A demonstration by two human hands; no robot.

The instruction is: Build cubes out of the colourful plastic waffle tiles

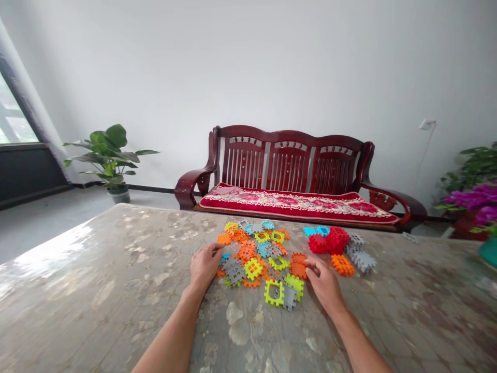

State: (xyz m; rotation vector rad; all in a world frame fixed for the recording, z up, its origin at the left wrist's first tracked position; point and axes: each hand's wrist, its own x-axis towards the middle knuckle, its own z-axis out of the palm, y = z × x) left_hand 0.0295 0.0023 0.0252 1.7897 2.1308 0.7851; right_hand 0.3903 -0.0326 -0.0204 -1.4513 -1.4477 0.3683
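Note:
A loose pile of notched plastic interlocking tiles in orange, lime green, grey and blue lies on the table. My left hand rests at the pile's left edge, fingers loosely stretched and nothing visibly held. Close to its fingertips are a solid orange tile and a grey lattice tile. At the pile's right edge, my right hand has its fingertips closed on an orange interlocking tile. Nearer me lie a lime green frame tile and a solid grey tile.
Right of the pile sit grouped tiles: red, orange, grey and blue. A wooden bench with a red cushion stands beyond the patterned table. Purple flowers are at the far right.

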